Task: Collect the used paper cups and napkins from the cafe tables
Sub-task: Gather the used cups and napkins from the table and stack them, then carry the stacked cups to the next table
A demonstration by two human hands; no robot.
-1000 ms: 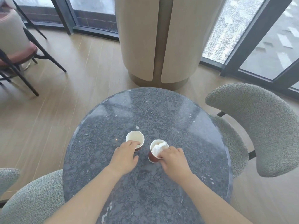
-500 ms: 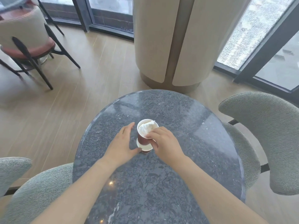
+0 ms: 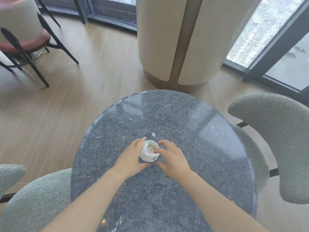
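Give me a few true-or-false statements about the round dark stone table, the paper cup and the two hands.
1. A crumpled white napkin sits inside the white-rimmed paper cup. True.
2. The cup lies tipped on its side. False: it stands upright on the round dark stone table.
3. The left hand is against the cup's left side. True.
4. The right hand rests flat at the table's far edge. False: it curls beside the cup, fingers at its rim.
5. Grey upholstered chairs stand around the table. True.
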